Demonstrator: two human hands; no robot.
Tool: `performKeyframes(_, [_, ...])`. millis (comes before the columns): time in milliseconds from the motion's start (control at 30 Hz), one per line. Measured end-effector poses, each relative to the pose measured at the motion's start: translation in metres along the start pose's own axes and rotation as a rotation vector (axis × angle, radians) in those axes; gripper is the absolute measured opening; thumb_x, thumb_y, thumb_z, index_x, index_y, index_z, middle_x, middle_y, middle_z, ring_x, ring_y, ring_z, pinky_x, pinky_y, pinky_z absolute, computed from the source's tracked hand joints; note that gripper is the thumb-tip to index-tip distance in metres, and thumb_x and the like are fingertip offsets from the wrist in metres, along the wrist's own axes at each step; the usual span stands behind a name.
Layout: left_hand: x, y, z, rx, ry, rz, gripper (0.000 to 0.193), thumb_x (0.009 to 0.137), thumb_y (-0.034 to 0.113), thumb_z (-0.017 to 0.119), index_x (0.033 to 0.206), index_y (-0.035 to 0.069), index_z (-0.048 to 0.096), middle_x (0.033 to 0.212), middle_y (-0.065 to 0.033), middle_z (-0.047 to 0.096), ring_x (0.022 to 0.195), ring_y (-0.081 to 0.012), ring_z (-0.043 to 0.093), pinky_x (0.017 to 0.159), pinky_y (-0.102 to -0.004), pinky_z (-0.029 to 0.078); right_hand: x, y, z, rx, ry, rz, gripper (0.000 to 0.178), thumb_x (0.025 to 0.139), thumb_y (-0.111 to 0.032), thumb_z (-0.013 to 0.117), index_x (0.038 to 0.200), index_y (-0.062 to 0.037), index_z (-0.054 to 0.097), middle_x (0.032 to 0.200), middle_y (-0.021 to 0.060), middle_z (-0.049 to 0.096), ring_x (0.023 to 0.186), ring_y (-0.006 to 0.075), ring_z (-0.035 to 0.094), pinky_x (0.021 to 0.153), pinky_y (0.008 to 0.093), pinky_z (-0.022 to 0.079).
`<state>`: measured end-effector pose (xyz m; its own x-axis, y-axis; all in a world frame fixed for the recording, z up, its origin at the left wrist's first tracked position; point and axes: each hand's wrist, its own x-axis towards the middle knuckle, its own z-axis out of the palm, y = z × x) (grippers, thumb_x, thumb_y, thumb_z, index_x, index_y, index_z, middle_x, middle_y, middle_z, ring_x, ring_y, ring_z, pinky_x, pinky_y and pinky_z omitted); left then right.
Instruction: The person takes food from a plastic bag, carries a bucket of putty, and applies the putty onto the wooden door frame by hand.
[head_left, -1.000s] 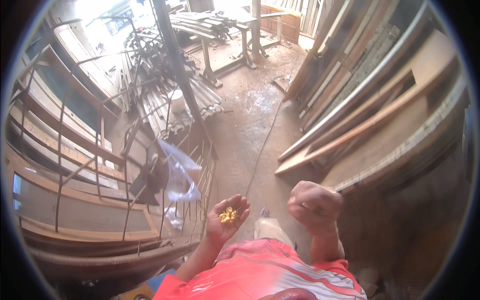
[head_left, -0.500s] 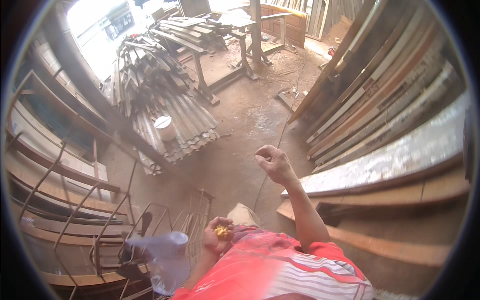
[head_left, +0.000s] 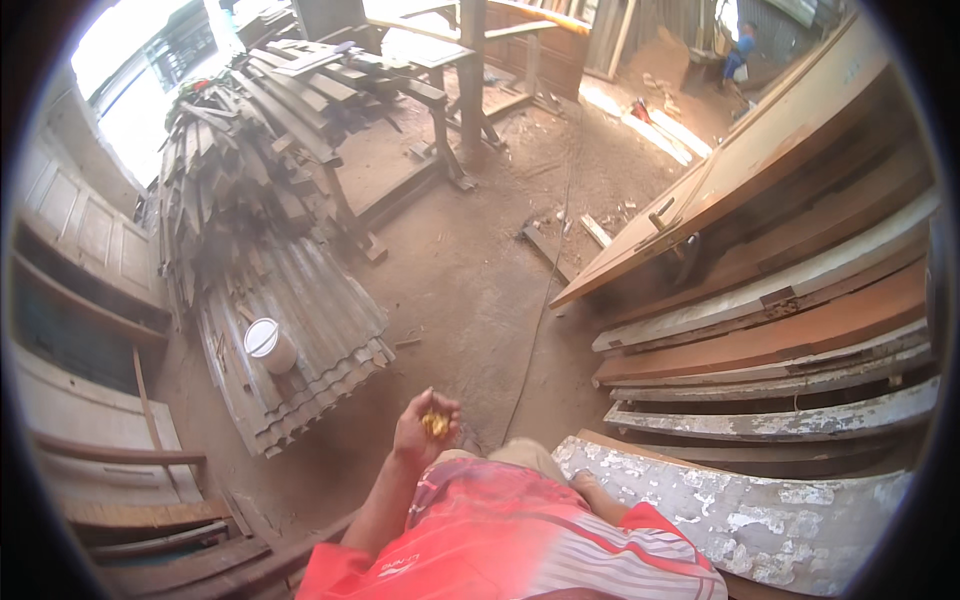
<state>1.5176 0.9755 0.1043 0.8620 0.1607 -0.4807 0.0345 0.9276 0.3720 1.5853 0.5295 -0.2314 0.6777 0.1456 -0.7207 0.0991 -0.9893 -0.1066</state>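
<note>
My left hand (head_left: 411, 432) is held up in front of my waist, palm up and fingers curled. It cups a small heap of yellow pieces (head_left: 435, 425), too small to tell their exact kind. My right hand (head_left: 582, 481) hangs low by my right side, close to my shorts (head_left: 530, 456) and a board with peeling white paint (head_left: 740, 505). Its fingers are hidden, and I cannot see anything in it.
On the left, a white lidded bucket (head_left: 271, 346) stands on corrugated roofing sheets (head_left: 330, 320), beside a pile of wooden strips (head_left: 215, 190). Wooden doors and panels (head_left: 780, 375) lean along the right. A cable (head_left: 530, 365) crosses the floor. A distant person (head_left: 742, 52) wears blue.
I have moved forward; the wire rack and clear plastic bag are out of view. My right hand has dropped from out front to my side. The left hand, still cupping the yellow pieces, is farther forward.
</note>
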Motion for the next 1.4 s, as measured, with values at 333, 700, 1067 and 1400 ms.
performKeyframes(333, [0.299, 0.112, 0.164, 0.302, -0.224, -0.237, 0.033, 0.104, 0.037, 0.057, 0.098, 0.006, 0.067, 0.098, -0.0122, 0.069, 0.089, -0.0224, 0.067, 0.073, -0.0333, 0.057, 0.118, -0.083, -0.072, 0.569, -0.029, 0.293, 0.064, 0.095, -0.055, 0.060, 0.128, -0.0007, 0.069, 0.130, 0.0279, 0.067, 0.114, 0.0393, 0.069, 0.094, 0.0485, 0.055])
performKeyframes(700, [0.507, 0.190, 0.205, 0.169, -0.014, -0.347, 0.034, 0.105, 0.035, 0.056, 0.096, 0.004, 0.066, 0.102, -0.0136, 0.070, 0.087, -0.0218, 0.066, 0.070, -0.0315, 0.055, 0.324, -0.338, -0.733, 1.275, 0.372, -0.316, 0.034, 0.104, -0.029, 0.060, 0.101, 0.0039, 0.069, 0.084, 0.0085, 0.072, 0.079, 0.0183, 0.070, 0.072, 0.0356, 0.058])
performKeyframes(1067, [0.791, 0.303, 0.247, 0.119, 0.251, -0.089, 0.041, 0.108, 0.036, 0.049, 0.094, 0.001, 0.065, 0.094, -0.0155, 0.070, 0.076, -0.0227, 0.068, 0.061, -0.0316, 0.060, 0.624, -0.342, -0.765, 0.353, 0.331, -0.330, 0.044, 0.095, -0.037, 0.062, 0.126, -0.0078, 0.072, 0.119, 0.0230, 0.073, 0.110, 0.0417, 0.069, 0.095, 0.0504, 0.055])
performKeyframes(1400, [1.112, 0.390, 0.542, 0.567, -0.059, -0.347, 0.038, 0.109, 0.038, 0.050, 0.098, 0.004, 0.063, 0.097, -0.0139, 0.070, 0.084, -0.0210, 0.067, 0.074, -0.0324, 0.056, 0.604, -0.248, -0.795, 0.039, -0.131, -0.005, 0.038, 0.102, -0.026, 0.057, 0.132, -0.0065, 0.070, 0.117, 0.0143, 0.071, 0.112, 0.0353, 0.067, 0.089, 0.0483, 0.056])
